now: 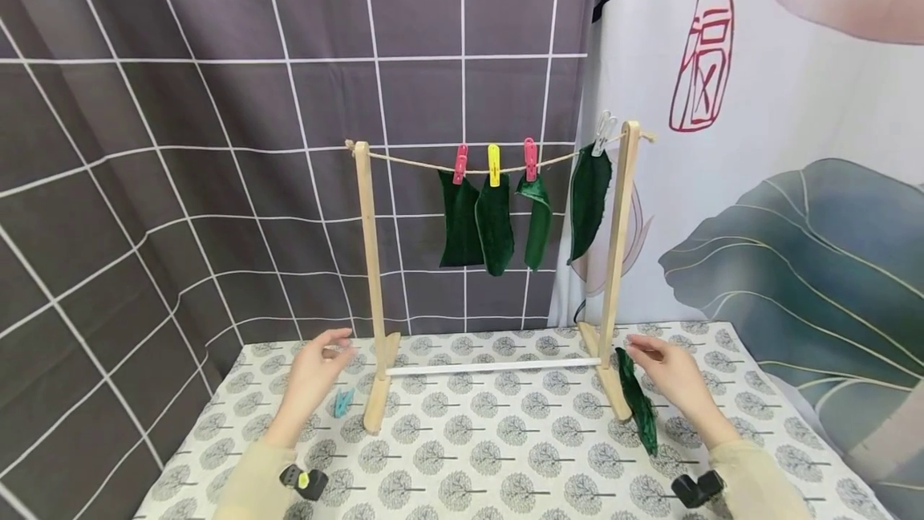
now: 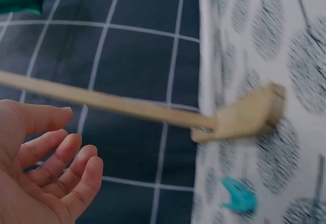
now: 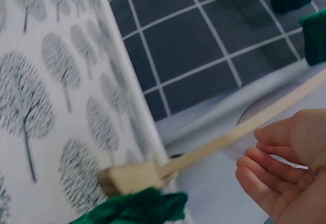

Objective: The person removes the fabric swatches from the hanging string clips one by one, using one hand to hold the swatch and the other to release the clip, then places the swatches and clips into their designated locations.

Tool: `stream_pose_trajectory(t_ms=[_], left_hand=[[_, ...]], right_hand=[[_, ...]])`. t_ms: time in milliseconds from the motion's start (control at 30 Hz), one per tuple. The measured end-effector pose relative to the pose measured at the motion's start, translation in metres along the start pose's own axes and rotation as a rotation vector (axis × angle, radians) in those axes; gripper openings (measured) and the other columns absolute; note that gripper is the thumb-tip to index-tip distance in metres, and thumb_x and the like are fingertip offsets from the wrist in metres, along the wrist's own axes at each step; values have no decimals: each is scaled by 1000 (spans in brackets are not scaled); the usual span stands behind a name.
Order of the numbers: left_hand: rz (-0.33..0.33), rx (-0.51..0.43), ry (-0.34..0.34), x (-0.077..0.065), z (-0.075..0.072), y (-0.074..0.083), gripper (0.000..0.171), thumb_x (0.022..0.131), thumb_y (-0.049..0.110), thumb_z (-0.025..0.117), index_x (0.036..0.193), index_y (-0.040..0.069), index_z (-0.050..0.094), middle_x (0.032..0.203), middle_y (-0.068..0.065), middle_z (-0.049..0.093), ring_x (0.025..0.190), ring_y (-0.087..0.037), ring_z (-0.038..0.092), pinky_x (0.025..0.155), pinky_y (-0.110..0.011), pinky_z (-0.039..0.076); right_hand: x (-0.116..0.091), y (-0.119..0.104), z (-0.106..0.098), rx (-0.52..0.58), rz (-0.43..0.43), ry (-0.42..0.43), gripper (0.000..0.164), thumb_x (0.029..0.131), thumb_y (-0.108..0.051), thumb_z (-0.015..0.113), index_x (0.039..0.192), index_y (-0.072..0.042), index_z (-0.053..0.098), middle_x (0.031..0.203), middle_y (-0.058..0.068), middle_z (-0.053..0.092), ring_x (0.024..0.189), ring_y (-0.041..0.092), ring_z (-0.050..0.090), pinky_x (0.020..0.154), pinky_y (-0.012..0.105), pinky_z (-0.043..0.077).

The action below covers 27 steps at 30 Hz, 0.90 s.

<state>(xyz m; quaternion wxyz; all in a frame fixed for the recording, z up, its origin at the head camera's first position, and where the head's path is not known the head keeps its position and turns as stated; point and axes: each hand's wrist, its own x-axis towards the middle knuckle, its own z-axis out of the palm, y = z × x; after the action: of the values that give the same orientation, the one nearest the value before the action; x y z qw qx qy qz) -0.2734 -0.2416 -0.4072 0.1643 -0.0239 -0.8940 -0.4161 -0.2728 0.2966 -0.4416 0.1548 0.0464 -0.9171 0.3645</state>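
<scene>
My left hand (image 1: 315, 374) hovers beside the left post of a wooden drying rack (image 1: 371, 255), fingers loosely bent and holding nothing. A light-blue clothespin (image 1: 343, 403) lies on the table just right of that wrist. Past the right post, my right hand (image 1: 673, 377) is also bare, its fingers relaxed. Next to it a dark green cloth (image 1: 638, 406) lies crumpled against the rack's foot. Several green cloths (image 1: 495, 229) hang from the rack's string, held by pink clothespins (image 1: 460, 164), a yellow clothespin (image 1: 494, 165) and, near the right post, a white clothespin (image 1: 601, 135).
A white rod (image 1: 498, 367) joins the rack's two feet low over the table. The tabletop has a tree-print cloth (image 1: 455, 448). Behind stands a dark checked curtain (image 1: 303, 103), with a pale printed curtain (image 1: 780, 127) on the right.
</scene>
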Motion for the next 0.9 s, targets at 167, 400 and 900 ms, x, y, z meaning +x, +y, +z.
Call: stream_pose_trajectory(t_ms=[167, 400, 900], left_hand=[[77, -24, 24, 5, 0, 24, 36, 96, 15, 69, 129, 3, 65, 114, -14, 70, 102, -31, 67, 87, -45, 54], [146, -35, 43, 8, -1, 51, 34, 93, 13, 74, 125, 4, 68, 109, -10, 72, 95, -27, 69, 82, -40, 53], [328, -171, 101, 20, -20, 120, 32, 92, 12, 75, 123, 8, 69, 105, -9, 70, 91, -23, 69, 78, -18, 53]], right_hand=[[3, -18, -6, 33, -64, 9, 41, 104, -24, 58, 133, 5, 60, 124, 28, 65, 111, 47, 63, 90, 61, 51], [6, -42, -13, 60, -102, 12, 41, 103, -26, 60, 133, 3, 62, 126, 26, 65, 111, 45, 64, 91, 60, 51], [27, -112, -19, 193, -220, -28, 43, 103, -31, 60, 135, -3, 62, 129, 17, 66, 115, 33, 65, 94, 32, 54]])
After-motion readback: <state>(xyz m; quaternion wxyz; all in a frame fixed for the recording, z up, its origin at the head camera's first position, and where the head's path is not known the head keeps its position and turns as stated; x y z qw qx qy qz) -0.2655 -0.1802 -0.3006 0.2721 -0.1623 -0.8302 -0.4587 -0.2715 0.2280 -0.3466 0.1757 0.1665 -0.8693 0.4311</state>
